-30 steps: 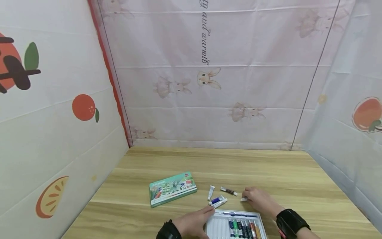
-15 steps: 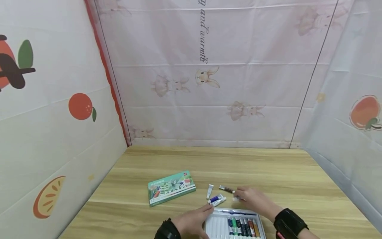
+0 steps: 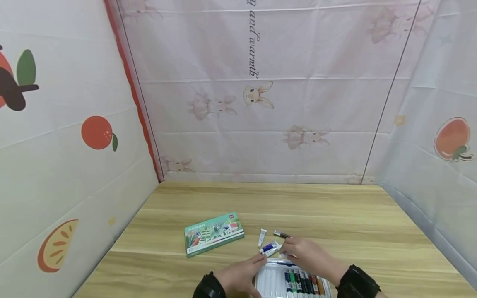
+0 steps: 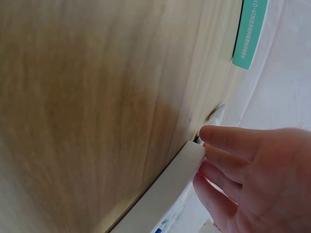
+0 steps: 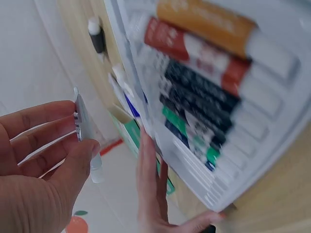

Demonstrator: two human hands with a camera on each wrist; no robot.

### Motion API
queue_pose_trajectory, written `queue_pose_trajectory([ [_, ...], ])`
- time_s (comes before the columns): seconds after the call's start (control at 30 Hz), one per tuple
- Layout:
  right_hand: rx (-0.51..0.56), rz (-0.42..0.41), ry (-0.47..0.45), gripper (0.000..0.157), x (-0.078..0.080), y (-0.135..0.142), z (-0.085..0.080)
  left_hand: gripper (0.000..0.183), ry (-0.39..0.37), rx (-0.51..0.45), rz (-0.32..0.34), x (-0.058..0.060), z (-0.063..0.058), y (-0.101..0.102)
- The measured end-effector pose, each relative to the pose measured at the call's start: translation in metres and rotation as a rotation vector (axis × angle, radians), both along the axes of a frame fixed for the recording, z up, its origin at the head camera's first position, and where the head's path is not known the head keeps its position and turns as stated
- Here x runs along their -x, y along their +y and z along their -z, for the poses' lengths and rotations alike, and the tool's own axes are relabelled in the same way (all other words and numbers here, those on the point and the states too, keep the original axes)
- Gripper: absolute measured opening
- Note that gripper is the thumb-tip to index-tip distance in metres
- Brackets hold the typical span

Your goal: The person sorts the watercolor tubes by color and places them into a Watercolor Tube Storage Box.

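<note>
The tray (image 3: 269, 278) lies near the front of the tabletop (image 3: 160, 240), its near edge running out of the head view. Its far edge has loose tubes close behind it; past them, bare wood runs back to the back wall (image 3: 316, 54). A wide strip of wood lies between the tray's right edge and the right wall (image 3: 428, 186). On the other side the box (image 3: 214, 234) lies beyond the left hand (image 3: 241, 276), well apart from the tray.

The tube (image 5: 85, 121) is above the tray's far edge, pinched between thumb and fingers of the right hand (image 3: 310, 257); that grip is closed to the tube's thickness. In the right wrist view its long axis runs nearly upright, flat end up, white cap down, aslant to the row of tubes (image 3: 303, 283) in the tray. Those lie front to back, caps toward the person, filling the right part.

The left hand's grip is spread, thumb apart, straight fingers touching the tray's far left corner. Just beyond its fingertips lie the blue tube (image 3: 267, 248) and a white tube (image 3: 273, 251), side by side. The brown tube (image 3: 281, 234) runs partly behind the right hand.
</note>
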State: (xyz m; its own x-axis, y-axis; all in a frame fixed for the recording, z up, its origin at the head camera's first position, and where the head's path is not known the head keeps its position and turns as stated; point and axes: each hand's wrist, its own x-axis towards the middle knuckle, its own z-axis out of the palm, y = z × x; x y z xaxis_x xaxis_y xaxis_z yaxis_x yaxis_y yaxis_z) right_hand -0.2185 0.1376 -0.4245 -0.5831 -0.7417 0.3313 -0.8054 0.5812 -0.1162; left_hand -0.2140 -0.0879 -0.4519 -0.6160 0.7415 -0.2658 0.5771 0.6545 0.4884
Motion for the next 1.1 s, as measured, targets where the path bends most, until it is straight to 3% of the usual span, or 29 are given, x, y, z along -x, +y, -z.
queue_pose_trajectory([
  [0.37,0.069,-0.173,0.003,0.024,-0.014,-0.017,0.010,0.084,0.005,0.000,-0.002,0.001,0.001,0.001],
  [0.57,0.086,-0.230,-0.048,0.024,-0.021,-0.021,0.016,0.085,0.012,-0.018,0.019,0.001,0.002,-0.001],
  [1.1,-0.010,-0.252,-0.132,0.018,-0.027,-0.013,0.030,0.084,0.033,-0.005,0.018,0.000,0.001,0.000],
])
